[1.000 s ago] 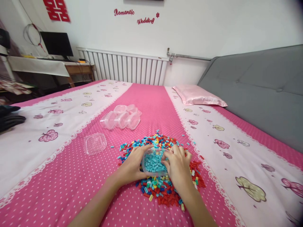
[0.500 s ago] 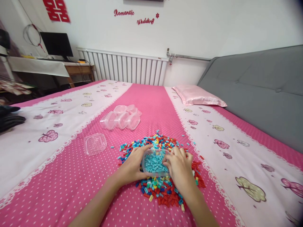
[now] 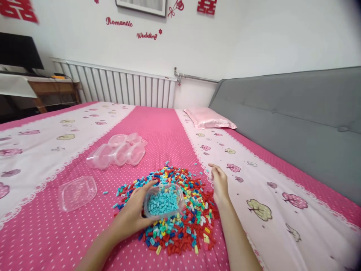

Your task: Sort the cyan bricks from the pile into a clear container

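Observation:
My left hand [image 3: 138,209] grips a clear plastic container [image 3: 180,205] from its left side, thumb at the near edge and fingers at the far one. Inside it lie many small turquoise toy bricks [image 3: 162,202]. The container is over a heap of mixed small toy bricks [image 3: 194,222] in red, blue, yellow, green and white. My right hand [image 3: 220,183] is right of the heap, above the lace edge of the bedding, close to a few stray light-blue bricks [image 3: 200,173]. Its index finger stretches to the left, the other fingers are bent, and nothing shows in them.
Several clear containers [image 3: 121,150] lie grouped on the bed at the far left. A clear lid [image 3: 78,194] lies flat nearer to me. A pink pillow [image 3: 210,118] rests by the grey headboard [image 3: 296,101]. Behind the bed is a white radiator [image 3: 118,84].
My right hand has left the container and moved right, past the heap. My left hand still holds the container. The camera view has turned to the right.

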Available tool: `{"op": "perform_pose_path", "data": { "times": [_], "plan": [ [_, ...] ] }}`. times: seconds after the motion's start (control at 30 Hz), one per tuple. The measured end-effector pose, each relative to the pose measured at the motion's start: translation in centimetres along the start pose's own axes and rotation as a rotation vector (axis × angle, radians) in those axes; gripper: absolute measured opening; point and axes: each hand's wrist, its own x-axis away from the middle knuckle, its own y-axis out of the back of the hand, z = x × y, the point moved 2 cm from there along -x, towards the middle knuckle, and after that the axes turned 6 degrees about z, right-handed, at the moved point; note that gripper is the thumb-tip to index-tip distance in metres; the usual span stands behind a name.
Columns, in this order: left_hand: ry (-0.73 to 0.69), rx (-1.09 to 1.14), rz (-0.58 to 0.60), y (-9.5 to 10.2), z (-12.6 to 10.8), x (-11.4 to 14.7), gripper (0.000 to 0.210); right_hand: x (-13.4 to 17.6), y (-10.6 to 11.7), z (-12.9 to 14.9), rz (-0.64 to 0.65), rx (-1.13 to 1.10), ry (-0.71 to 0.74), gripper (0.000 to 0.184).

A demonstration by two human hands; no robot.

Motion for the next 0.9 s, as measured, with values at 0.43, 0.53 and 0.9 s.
{"op": "perform_pose_path", "data": {
  "times": [0.43, 0.53, 0.9],
  "plan": [
    [0.013, 0.0, 0.004, 0.0, 0.9, -0.1, 0.09, 0.4, -2.8, -1.1, 0.263, 0.557, 0.114, 0.016],
    [0.013, -0.005, 0.001, 0.0, 0.9, -0.1, 0.09, 0.4, -3.2, -1.2, 0.248, 0.493, 0.11, 0.016],
    [0.021, 0.028, -0.003, -0.2, 1.2, -0.1, 0.089, -5.4, 6.2, 0.2, -0.377, -0.171, 0.028, 0.037]
  ]
}}
